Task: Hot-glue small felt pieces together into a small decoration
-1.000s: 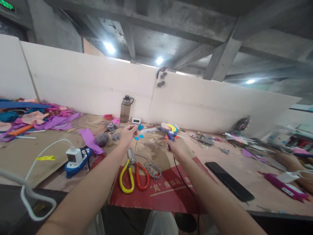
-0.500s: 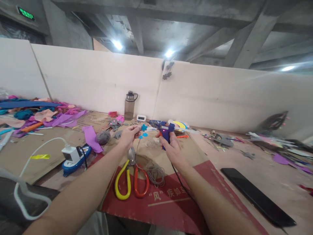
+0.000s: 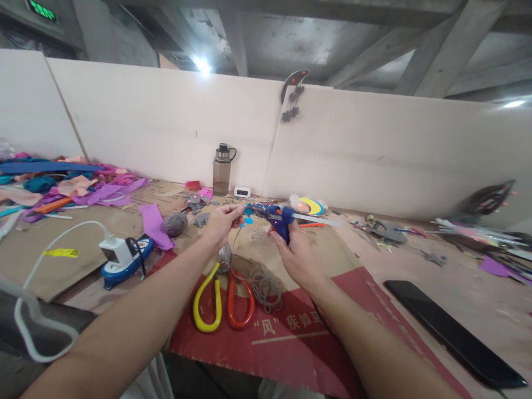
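My right hand (image 3: 296, 256) is wrapped round the handle of a blue glue gun (image 3: 275, 215), whose nozzle points left toward my left hand. My left hand (image 3: 221, 223) is pinched shut on a thin grey cord with a small blue felt piece (image 3: 248, 210) at its tip. The cord hangs down to a loose grey coil (image 3: 264, 285) on the table. Scissors (image 3: 222, 296) with one yellow and one orange handle lie just below my hands on a red printed sheet (image 3: 291, 332).
A power strip with a white charger (image 3: 122, 256) sits at the left, its white cable looping off the edge. Coloured felt scraps (image 3: 78, 191) pile up far left. A bottle (image 3: 221, 170) stands by the white partition. A black phone (image 3: 451, 332) lies at the right.
My right hand has lifted the glue gun and swung its nozzle left, up to the piece pinched in my left hand. The view has shifted left and down.
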`<state>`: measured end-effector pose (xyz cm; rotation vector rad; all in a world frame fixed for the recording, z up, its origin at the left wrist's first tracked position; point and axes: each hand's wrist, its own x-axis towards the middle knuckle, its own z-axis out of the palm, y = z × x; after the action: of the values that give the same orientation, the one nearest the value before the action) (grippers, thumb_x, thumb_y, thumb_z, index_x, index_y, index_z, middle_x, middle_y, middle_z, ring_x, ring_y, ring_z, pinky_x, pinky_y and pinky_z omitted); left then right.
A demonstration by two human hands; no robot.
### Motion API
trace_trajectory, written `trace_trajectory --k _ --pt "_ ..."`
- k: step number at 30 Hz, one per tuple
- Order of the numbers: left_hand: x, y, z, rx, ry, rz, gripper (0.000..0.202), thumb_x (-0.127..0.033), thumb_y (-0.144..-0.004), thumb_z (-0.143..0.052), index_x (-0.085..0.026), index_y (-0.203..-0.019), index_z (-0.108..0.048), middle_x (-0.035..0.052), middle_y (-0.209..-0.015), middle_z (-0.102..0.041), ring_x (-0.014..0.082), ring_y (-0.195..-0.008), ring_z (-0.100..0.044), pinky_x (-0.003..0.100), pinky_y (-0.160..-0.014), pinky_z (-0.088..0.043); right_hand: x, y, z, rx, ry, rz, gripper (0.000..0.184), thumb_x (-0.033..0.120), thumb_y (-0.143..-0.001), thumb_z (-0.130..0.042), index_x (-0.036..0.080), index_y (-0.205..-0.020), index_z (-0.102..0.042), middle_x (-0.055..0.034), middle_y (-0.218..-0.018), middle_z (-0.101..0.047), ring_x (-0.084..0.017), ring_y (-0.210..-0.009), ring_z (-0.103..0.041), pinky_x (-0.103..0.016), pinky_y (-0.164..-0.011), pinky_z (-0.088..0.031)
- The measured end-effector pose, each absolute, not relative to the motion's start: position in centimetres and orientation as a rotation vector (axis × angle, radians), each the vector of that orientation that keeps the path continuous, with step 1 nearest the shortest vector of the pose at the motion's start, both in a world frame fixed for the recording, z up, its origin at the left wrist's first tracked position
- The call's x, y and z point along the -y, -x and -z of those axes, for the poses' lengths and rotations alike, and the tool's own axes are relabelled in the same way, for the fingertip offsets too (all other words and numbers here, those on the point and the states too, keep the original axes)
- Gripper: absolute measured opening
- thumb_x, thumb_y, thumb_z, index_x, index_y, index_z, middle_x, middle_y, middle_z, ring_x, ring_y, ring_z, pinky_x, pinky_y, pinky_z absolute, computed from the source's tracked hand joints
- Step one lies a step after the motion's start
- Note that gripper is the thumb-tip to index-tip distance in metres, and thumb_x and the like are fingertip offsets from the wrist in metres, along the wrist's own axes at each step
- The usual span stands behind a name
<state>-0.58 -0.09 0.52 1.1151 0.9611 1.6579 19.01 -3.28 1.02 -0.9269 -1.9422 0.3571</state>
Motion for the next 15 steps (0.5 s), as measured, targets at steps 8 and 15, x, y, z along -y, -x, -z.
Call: trace_trajectory --k 8,15 --pt "-0.19 0.6 -0.29 -0.977 -1.153 -1.66 0.029 -0.037 -0.06 -0.074 -0.012 -0.071 -0.065 0.0007 -0.053 -0.057 0.006 -0.046 -0.046 0.02 -0.045 -0.029 3.41 -18.96 -1.18 1.971 0.985 -0.353 0.034 0.031 -0.087 -0.042 0.015 -0.117 -0.045 -0.0118 -0.098 -0.062 -0.024 -0.084 -0.058 -0.036 -0.074 -0.044" --pt "-0.16 0.47 -0.25 -1.02 -1.223 -1.675 0.027 -0.037 -0.063 -0.072 -0.012 -0.07 -0.065 0.0003 -0.052 -0.056 0.0061 -0.045 -0.044 0.02 -0.044 -0.029 3.3 -18.97 -1.05 1.969 0.929 -0.311 0.033 0.028 -0.087 -0.042 0.016 -0.117 -0.046 -0.0126 -0.104 -0.06 -0.025 -0.092 -0.057 -0.039 -0.08 -0.044"
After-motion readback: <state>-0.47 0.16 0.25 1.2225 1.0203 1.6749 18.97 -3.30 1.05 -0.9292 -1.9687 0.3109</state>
